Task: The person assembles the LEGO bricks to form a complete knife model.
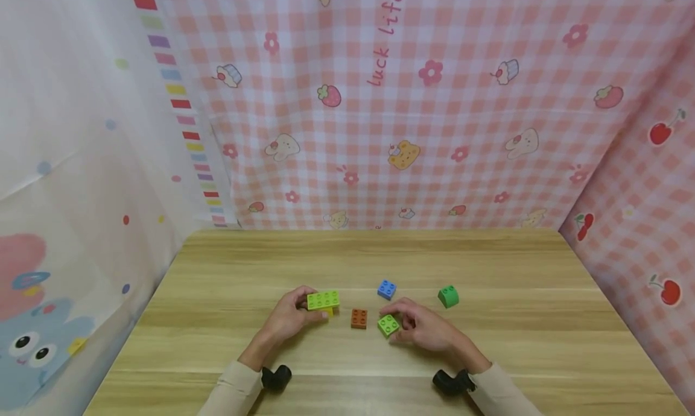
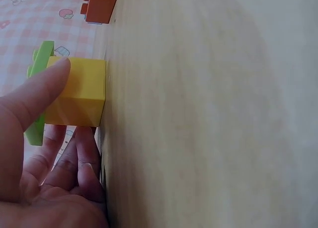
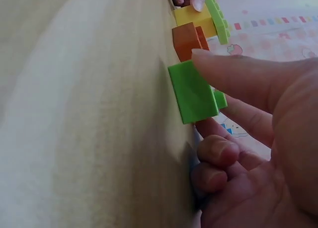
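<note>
Pinched in left fingers (image 2: 87, 151), parted just block-wide: yellow block (image 2: 87, 89) under long lime brick (image 1: 323, 300), lengthwise left-right. Likewise in right fingers (image 1: 400, 305): small lime block (image 1: 388, 325), just right of brown block (image 1: 359, 319) on desk (image 1: 336, 377).

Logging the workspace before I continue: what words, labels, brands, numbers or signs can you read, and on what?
"luck life": running upward on the pink-and-white checked fabric backdrop.
A letter-like mark at its lower edge: too small to read.
Coloured studded plastic toy bricks: no readable lettering.
</note>
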The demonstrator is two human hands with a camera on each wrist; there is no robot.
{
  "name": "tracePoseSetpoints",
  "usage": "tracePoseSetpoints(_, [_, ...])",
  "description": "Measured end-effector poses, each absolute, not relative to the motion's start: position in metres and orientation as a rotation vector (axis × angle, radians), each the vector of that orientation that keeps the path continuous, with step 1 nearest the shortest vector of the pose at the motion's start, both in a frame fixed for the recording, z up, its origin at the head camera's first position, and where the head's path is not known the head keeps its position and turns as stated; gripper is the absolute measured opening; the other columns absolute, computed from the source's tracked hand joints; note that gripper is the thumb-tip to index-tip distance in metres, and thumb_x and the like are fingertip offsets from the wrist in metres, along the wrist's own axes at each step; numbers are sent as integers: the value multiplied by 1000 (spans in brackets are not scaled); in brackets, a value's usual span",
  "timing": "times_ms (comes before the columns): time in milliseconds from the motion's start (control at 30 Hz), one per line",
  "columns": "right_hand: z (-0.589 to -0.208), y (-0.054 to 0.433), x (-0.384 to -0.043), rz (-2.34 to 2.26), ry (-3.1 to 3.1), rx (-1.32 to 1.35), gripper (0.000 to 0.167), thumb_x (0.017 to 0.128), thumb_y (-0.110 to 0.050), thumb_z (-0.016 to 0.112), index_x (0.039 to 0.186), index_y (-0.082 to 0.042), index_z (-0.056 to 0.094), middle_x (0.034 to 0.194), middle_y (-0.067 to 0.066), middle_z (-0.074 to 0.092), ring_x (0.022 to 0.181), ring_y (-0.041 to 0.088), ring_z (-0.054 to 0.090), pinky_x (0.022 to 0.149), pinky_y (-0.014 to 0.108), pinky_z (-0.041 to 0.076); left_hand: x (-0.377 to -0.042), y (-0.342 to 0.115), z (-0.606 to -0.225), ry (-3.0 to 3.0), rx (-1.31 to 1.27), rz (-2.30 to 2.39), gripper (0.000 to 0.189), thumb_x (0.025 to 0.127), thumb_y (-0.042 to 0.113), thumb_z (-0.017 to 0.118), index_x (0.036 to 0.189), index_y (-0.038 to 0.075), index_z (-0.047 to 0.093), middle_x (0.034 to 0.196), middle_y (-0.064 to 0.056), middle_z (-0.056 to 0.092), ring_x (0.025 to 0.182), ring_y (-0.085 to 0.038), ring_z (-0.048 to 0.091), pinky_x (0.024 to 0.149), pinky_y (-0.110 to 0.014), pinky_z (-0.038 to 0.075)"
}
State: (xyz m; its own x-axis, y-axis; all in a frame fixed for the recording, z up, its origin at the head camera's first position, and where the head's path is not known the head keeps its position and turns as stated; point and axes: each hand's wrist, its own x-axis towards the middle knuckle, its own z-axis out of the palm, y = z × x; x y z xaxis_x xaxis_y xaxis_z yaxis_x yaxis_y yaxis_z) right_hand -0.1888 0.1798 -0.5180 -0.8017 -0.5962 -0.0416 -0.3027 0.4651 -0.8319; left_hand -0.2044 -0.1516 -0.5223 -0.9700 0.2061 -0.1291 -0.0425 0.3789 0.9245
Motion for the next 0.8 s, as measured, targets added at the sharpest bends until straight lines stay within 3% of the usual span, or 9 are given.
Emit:
tracePoseSetpoints(233, [-516, 177, -185, -1301, 2412, -751, 45, 86, -14, 77, 129, -12, 62, 109, 4, 57, 75, 10, 45, 67, 21, 38, -205, -152, -523, 2434, 133, 1621, 36, 79, 19, 84, 110, 12, 66, 102, 0, 68, 93, -18, 59, 83, -34, 46])
tracePoseSetpoints(800, [-511, 170, -189, -1194, 2494, -749, 35, 86, -19, 78, 118, -12, 66, 98, -3, 58, 76, 11, 49, 65, 23, 42, -202, -150, -520, 2439, 149, 1630, 37, 79, 17, 84, 110, 10, 65, 101, -3, 67, 92, -17, 59, 80, -31, 45])
